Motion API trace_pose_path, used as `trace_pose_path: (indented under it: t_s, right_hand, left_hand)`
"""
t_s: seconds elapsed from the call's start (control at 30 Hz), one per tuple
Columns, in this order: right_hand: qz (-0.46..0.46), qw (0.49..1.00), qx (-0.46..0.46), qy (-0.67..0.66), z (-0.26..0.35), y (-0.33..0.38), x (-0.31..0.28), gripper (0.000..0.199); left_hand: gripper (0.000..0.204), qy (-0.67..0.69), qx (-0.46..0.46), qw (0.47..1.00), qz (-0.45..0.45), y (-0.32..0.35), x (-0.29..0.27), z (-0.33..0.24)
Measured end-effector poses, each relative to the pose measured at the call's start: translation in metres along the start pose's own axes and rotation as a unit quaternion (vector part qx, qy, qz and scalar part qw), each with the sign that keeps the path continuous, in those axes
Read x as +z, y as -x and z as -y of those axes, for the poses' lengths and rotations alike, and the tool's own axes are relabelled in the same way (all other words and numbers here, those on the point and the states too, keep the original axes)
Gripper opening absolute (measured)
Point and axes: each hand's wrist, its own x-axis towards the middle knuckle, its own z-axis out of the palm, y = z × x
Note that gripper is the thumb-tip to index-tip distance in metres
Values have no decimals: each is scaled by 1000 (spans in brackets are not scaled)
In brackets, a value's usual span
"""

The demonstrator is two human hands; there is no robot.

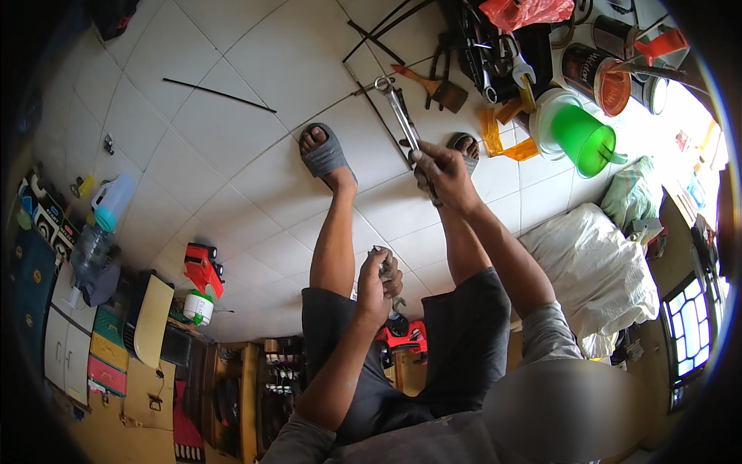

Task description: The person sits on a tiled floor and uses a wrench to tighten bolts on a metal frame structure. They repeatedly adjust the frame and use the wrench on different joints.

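Note:
My right hand [447,179] is closed around a metal combination wrench [400,112], whose ring end points away from me over the tiled floor. A darker strip beside its shaft is hard to make out. Lower and closer to my body, my left hand [378,286] is a closed fist around another wrench [397,306]. The open jaw of that wrench shows below the fist, and a bit of metal shows at its top; the fingers cover the rest. Both hands are raised above the floor between my legs, apart from each other.
At the far right lie several wrenches [523,73], a paintbrush [440,91], paint cans [583,69] and a green mug [583,139]. A white sack [595,267] rests on the right. Leftward are a thin black rod [220,94] and a red toy truck [202,267].

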Motion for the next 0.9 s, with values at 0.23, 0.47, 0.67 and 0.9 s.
trace_pose_path:
  t_s: [0.23,0.47,0.67,0.9]
  right_hand:
    - [56,992,31,-105,13,35,-10,27]
    - [60,989,38,-129,18,35,-12,31]
    - [26,990,28,-138,25,79,-22,27]
    - [-162,981,37,97,-95,357,-39,39]
  left_hand:
    - [26,-6,7,1000,14,-4,0,2]
    - [27,-8,6,1000,-7,-3,6,-2]
    - [24,-12,-16,999,33,-5,0,-12]
    - [33,-242,17,967,-82,85,0,19]
